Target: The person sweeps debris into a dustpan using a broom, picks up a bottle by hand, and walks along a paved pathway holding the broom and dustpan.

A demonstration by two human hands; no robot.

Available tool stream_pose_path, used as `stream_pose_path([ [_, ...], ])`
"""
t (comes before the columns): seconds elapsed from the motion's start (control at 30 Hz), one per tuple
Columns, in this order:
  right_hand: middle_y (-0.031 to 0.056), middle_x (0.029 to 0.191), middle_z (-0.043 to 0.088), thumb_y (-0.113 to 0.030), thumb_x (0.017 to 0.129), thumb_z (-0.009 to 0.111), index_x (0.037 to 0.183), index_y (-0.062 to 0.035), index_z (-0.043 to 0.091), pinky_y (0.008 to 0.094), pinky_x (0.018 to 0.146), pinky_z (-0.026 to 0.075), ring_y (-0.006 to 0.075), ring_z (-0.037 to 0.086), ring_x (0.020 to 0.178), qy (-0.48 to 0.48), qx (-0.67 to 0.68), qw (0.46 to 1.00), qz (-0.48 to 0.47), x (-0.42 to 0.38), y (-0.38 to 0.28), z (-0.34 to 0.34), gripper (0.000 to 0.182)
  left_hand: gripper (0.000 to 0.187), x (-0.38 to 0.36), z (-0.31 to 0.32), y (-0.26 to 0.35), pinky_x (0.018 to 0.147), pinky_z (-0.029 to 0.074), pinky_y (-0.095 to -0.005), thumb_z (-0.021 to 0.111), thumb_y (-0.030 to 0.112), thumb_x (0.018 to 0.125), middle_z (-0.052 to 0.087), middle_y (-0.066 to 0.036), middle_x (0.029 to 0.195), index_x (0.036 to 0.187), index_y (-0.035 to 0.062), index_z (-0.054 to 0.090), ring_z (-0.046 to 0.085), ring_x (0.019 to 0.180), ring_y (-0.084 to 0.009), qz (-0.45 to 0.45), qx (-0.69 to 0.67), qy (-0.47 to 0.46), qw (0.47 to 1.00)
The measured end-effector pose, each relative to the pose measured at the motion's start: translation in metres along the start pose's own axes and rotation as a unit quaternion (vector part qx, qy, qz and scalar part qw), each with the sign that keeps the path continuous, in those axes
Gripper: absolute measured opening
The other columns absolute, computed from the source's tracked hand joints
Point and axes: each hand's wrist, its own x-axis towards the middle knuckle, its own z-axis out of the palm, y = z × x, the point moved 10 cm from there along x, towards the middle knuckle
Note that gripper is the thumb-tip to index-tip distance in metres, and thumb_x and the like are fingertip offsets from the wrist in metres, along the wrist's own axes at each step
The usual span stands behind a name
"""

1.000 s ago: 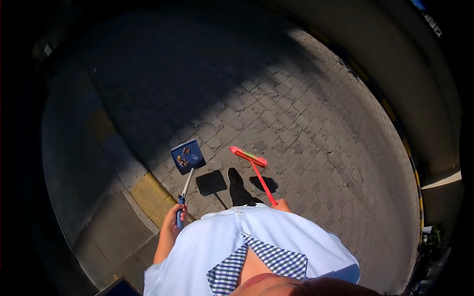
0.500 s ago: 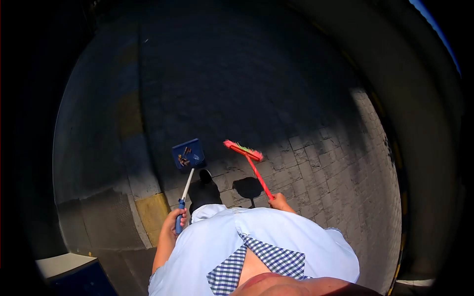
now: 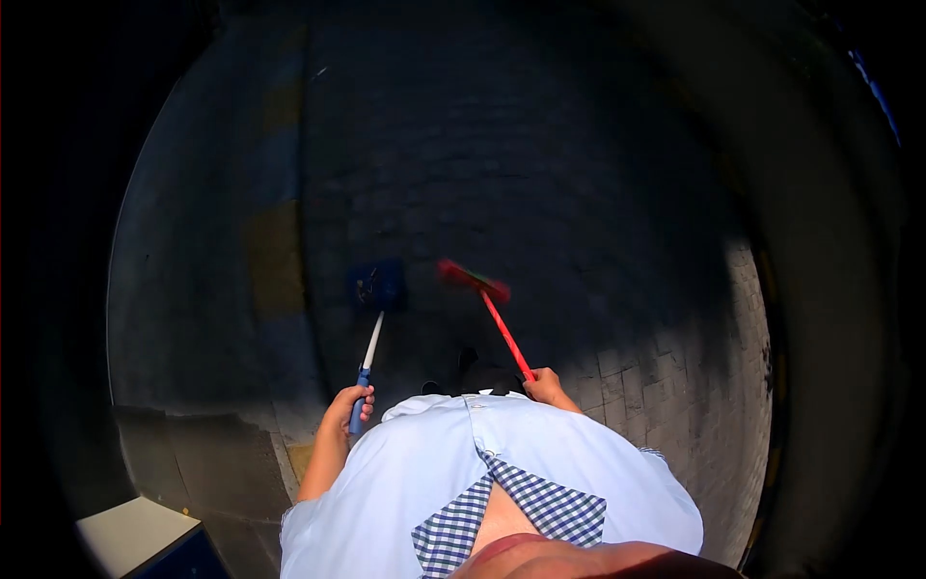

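My left hand (image 3: 349,407) grips the blue-and-white handle of a blue dustpan (image 3: 377,287), held out in front of me just above the paved ground. A few small bits of debris lie in the pan, dim in the shade. My right hand (image 3: 548,386) grips the red handle of a red broom (image 3: 475,281), whose head hangs to the right of the dustpan. Both tools sit in deep shadow. My light blue shirt with a checked collar fills the lower frame.
Grey paving bricks (image 3: 666,386) are sunlit at the lower right and dark ahead. A raised kerb (image 3: 275,261) with yellow-painted sections runs along the left. A white and blue box corner (image 3: 145,536) shows at the lower left. My dark shoe shows below the tools.
I have walked forward from sunlit paving into shade. The dustpan and broom stay in my hands and now hang in shadow. The kerb has slid back on the left.
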Motion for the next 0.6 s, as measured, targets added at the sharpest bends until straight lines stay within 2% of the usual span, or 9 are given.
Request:
stream_pose_path([
  [0.07,0.0111,0.064,0.064,-0.013,0.069,0.064,0.086,0.0003,0.068,0.0339,0.060,0.049,0.0190,0.063,0.059,0.031,-0.036,0.998,-0.050,0.060,-0.038,-0.012,0.021,0.016,0.030,0.010,0.058,0.038,0.039,-0.0186,0.061,0.011,0.079,0.051,-0.003,0.067,0.088,0.0036,0.051,0.047,0.048,-0.0077,0.014,0.011,0.007,1.000],
  [0.1,0.0111,0.064,0.064,-0.013,0.069,0.064,0.086,0.0003,0.068,0.0339,0.060,0.049,0.0190,0.063,0.059,0.016,-0.047,0.997,-0.054,0.088,-0.067,-0.019,0.021,0.016,0.047,0.019,0.089,0.038,0.039,-0.0184,0.060,0.011,0.079,0.051,-0.003,0.067,0.089,0.0033,0.051,0.047,0.048,-0.0074,0.014,0.004,0.005,1.000],
  [0.17,0.0169,0.068,0.065,-0.013,0.071,0.061,0.086,-0.0017,0.068,0.0374,0.065,0.051,0.0265,0.066,0.065,-0.030,-0.018,0.999,-0.018,0.147,-0.117,-0.032,0.020,0.017,0.080,0.033,0.148,0.038,0.039,-0.0182,0.060,0.011,0.080,0.051,-0.003,0.067,0.091,0.0030,0.050,0.047,0.048,-0.0073,0.027,-0.008,0.013,1.000],
  [0.3,0.0205,0.075,0.065,-0.014,0.069,0.063,0.086,-0.0003,0.069,0.0393,0.071,0.050,0.0309,0.067,0.075,-0.029,-0.071,0.993,-0.088,0.287,-0.213,-0.058,0.022,0.019,0.153,0.055,0.246,0.038,0.039,-0.0180,0.061,0.012,0.080,0.051,-0.003,0.067,0.093,0.0026,0.050,0.048,0.048,-0.0074,0.042,-0.027,0.036,0.998],
  [0.4,0.0214,0.074,0.065,-0.015,0.069,0.064,0.085,0.0005,0.068,0.0396,0.072,0.049,0.0315,0.067,0.075,-0.048,-0.083,0.990,-0.100,0.385,-0.282,-0.084,0.023,0.021,0.186,0.090,0.329,0.038,0.039,-0.0178,0.061,0.012,0.079,0.052,-0.003,0.068,0.095,0.0019,0.050,0.048,0.049,-0.0071,0.056,-0.050,0.047,0.996],
  [0.43,0.0189,0.072,0.065,-0.012,0.071,0.064,0.089,0.0014,0.068,0.0381,0.065,0.051,0.0287,0.067,0.068,-0.049,-0.097,0.988,-0.114,0.407,-0.306,-0.095,0.022,0.023,0.192,0.095,0.352,0.038,0.038,-0.0175,0.061,0.012,0.078,0.052,-0.003,0.068,0.096,0.0014,0.050,0.047,0.049,-0.0066,0.054,-0.052,0.060,0.995],
  [0.47,0.0189,0.072,0.065,-0.012,0.071,0.064,0.089,0.0014,0.068,0.0381,0.065,0.051,0.0287,0.067,0.068,-0.060,-0.105,0.986,-0.116,0.427,-0.331,-0.103,0.022,0.023,0.200,0.100,0.373,0.038,0.038,-0.0175,0.061,0.012,0.078,0.052,-0.003,0.068,0.096,0.0014,0.050,0.047,0.049,-0.0066,0.053,-0.065,0.067,0.994],
  [0.53,0.0099,0.066,0.063,-0.010,0.073,0.064,0.091,0.0006,0.067,0.0322,0.054,0.048,0.0172,0.062,0.056,-0.095,-0.050,0.993,-0.055,0.461,-0.394,-0.126,0.021,0.023,0.219,0.114,0.426,0.038,0.038,-0.0171,0.062,0.012,0.078,0.052,-0.002,0.068,0.095,0.0016,0.050,0.047,0.049,-0.0060,0.064,-0.103,0.065,0.991],
  [0.6,0.0070,0.061,0.059,-0.006,0.076,0.062,0.089,0.0006,0.066,0.0306,0.048,0.047,0.0149,0.058,0.049,-0.095,-0.067,0.990,-0.078,0.511,-0.440,-0.137,0.016,0.023,0.237,0.125,0.476,0.038,0.038,-0.0168,0.062,0.012,0.078,0.052,-0.002,0.067,0.095,0.0018,0.050,0.047,0.049,-0.0056,0.072,-0.108,0.072,0.989],
])
